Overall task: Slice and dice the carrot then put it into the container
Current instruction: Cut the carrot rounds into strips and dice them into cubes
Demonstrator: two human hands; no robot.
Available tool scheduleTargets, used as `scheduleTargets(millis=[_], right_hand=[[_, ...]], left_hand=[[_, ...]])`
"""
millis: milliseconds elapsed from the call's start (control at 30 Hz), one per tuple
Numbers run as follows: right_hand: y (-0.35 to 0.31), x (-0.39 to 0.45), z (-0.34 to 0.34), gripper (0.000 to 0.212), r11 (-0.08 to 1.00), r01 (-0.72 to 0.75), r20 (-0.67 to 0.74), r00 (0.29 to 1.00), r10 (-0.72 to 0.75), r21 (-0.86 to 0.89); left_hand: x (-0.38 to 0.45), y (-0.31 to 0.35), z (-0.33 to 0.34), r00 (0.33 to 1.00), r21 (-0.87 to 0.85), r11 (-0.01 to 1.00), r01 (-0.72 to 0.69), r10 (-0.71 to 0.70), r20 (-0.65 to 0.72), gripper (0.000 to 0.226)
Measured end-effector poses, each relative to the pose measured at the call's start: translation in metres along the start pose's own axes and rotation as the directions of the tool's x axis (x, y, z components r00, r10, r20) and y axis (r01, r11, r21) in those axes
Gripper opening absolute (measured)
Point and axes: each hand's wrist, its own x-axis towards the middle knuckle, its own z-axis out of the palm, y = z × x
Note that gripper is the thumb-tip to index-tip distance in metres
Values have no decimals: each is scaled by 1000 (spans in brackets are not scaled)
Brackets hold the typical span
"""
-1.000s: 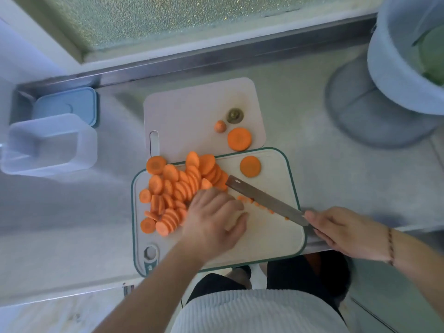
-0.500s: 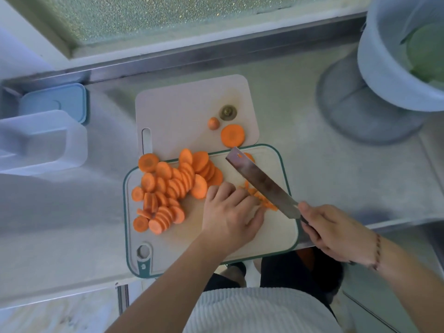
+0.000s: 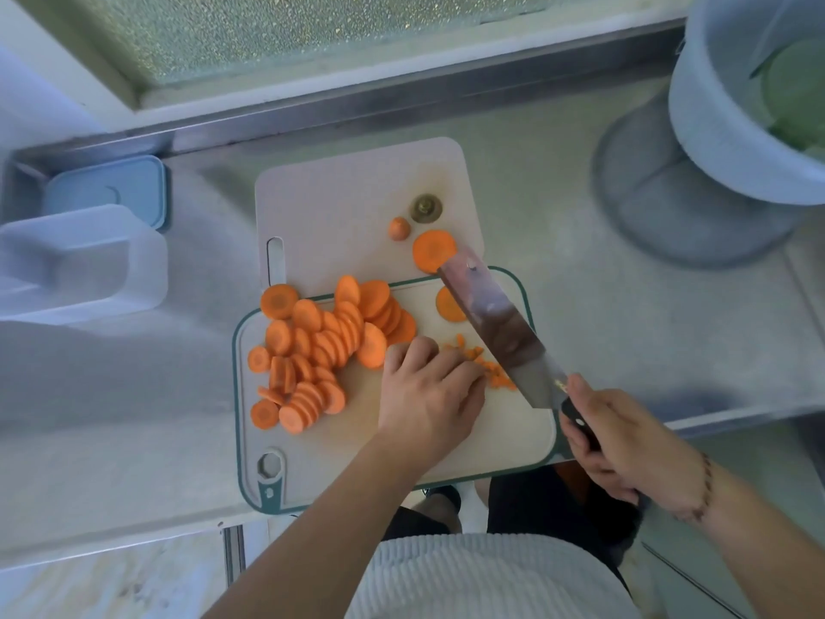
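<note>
A heap of orange carrot slices (image 3: 321, 346) covers the left half of the green-rimmed cutting board (image 3: 482, 444). Small diced carrot pieces (image 3: 486, 366) lie near the board's middle. My left hand (image 3: 428, 390) rests knuckles-up on the board, fingertips curled at the diced pieces; what lies under them is hidden. My right hand (image 3: 625, 440) grips the black handle of a cleaver (image 3: 495, 323), whose blade is lifted and tilted above the board's right side. A clear plastic container (image 3: 80, 265) stands on the counter at far left.
A second pale board (image 3: 348, 216) lies behind, holding a carrot slice (image 3: 433, 250), a carrot tip (image 3: 398, 227) and a stem end (image 3: 426, 207). A blue lid (image 3: 111, 187) sits behind the container. A blue bowl (image 3: 732, 113) with greens stands at the back right.
The cleaver rose from lying low across the board to a lifted, tilted position, its tip swinging toward the far edge. My left hand shifted right toward the diced pieces.
</note>
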Motion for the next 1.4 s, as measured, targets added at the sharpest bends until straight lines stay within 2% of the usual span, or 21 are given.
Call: scheduleTargets(millis=[100, 200, 367, 433, 500, 567, 633, 700, 767, 867, 933, 1000, 1100, 1200, 1400], right_hand=[[7, -5, -5, 70, 1000, 0, 8, 1000, 0, -16], [12, -10, -10, 67, 1000, 0, -7, 1000, 0, -30], [14, -19, -17, 70, 999, -17, -3, 1000, 16, -29], [14, -26, -22, 69, 998, -39, 15, 999, 40, -55], [13, -35, -29, 69, 992, -69, 42, 996, 73, -103], [12, -40, -33, 74, 966, -39, 64, 996, 57, -255], [11, -39, -36, 80, 873, 53, 100, 995, -5, -484], [10, -35, -37, 88, 773, 114, 142, 989, -31, -624], [6, -31, -38, 90, 643, 124, 133, 991, -35, -755], [-2, -24, -36, 81, 484, 141, 112, 990, -89, -864], [-6, -20, -35, 88, 456, 178, 138, 983, -121, -872], [-8, -17, -34, 91, 445, 194, 174, 981, -84, -874], [-10, -9, -31, 78, 479, 181, 215, 977, 17, -859], [-9, 3, -35, 72, 549, 169, 239, 969, 58, -819], [-24, 30, -50, 64, 598, 130, 166, 986, 5, -791]], left_hand=[[1, -10, -7, 1000, -58, 998, -5, 5, -1, 7], [8, -22, -11, 996, -105, 992, -65, 72, 61, 1], [46, -43, -23, 961, -188, 974, -128, 168, 218, 16], [69, -56, -25, 946, -174, 980, -94, 143, 292, 18], [90, -66, -25, 907, -75, 994, -75, 99, 409, 25], [105, -67, -21, 826, -14, 991, -133, 118, 551, 42], [115, -62, -16, 757, 7, 978, -209, 157, 634, 54], [121, -58, -10, 710, 48, 958, -283, 176, 682, 56], [124, -57, -7, 692, 73, 948, -309, 172, 701, 54], [127, -56, -7, 711, 61, 965, -254, 143, 689, 42], [128, -55, -12, 746, -54, 990, -131, 134, 653, 26], [125, -57, -23, 816, -185, 982, 21, 90, 571, 14], [110, -59, -51, 927, -284, 947, 148, -33, 373, 12], [85, -54, -81, 960, -342, 912, 228, -152, 235, 10], [28, -44, -94, 940, -394, 872, 291, -184, 287, 9]])
